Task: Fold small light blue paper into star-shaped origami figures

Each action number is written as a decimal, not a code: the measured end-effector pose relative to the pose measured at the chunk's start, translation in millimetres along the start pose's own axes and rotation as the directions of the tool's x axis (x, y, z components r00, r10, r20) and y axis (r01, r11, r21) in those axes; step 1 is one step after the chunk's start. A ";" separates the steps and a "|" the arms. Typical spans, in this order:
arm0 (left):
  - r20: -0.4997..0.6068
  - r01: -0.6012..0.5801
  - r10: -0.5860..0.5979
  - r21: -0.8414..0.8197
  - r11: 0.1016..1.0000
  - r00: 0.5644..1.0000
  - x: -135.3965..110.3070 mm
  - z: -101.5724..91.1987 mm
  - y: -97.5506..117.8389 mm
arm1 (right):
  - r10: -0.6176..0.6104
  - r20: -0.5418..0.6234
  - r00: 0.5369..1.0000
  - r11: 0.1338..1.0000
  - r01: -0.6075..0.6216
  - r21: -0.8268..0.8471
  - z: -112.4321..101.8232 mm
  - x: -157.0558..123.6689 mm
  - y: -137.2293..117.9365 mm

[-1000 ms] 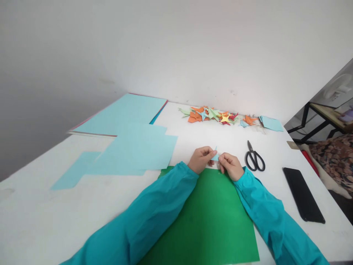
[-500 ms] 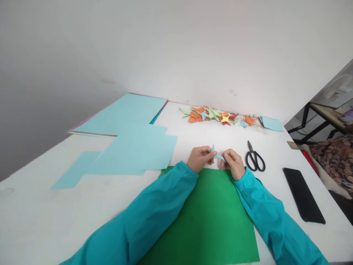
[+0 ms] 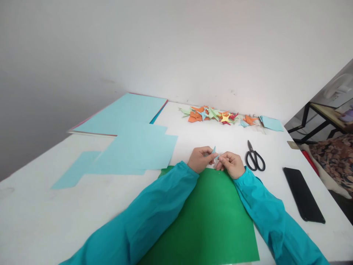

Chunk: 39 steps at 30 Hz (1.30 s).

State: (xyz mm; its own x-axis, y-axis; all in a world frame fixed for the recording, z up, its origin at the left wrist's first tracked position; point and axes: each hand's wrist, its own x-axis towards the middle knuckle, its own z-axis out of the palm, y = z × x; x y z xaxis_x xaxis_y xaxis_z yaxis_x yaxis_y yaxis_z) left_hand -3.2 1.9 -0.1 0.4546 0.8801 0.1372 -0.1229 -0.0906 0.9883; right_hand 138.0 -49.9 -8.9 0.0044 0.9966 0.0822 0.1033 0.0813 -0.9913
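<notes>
Both of my hands pinch a small folded light-blue paper piece (image 3: 214, 150) just above the far edge of a green sheet (image 3: 209, 224). My left hand (image 3: 200, 159) grips its left side with thumb and fingers closed. My right hand (image 3: 231, 164) holds its right side, fingers curled in. One pointed tip of the paper sticks up between the hands. Both arms wear teal sleeves.
Light-blue sheets (image 3: 138, 149) lie to the left, on a white table (image 3: 41, 206). A heap of folded coloured paper shapes (image 3: 217, 116) sits by the wall. Black scissors (image 3: 255, 158) and a black phone (image 3: 302, 194) lie to the right. A dark-framed table (image 3: 325, 114) stands beyond.
The hands drew apart half a second ago, stretching the paper piece out, and have now come back together, with the paper mostly hidden between the fingers.
</notes>
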 end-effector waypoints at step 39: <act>-0.005 0.242 -0.253 -0.275 0.931 0.967 3.0 0.4 -7.2 | -0.040 -0.147 0.988 0.998 0.033 -0.053 1.8 -2.2 2.1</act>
State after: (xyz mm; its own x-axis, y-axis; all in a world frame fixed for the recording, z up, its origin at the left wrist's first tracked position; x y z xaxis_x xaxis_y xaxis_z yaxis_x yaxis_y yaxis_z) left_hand -0.5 5.0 -6.8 0.4668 0.8765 -0.1177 -0.2466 0.2568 0.9345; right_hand 136.4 -51.9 -11.3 0.1461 0.9799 0.1359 0.1557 0.1129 -0.9813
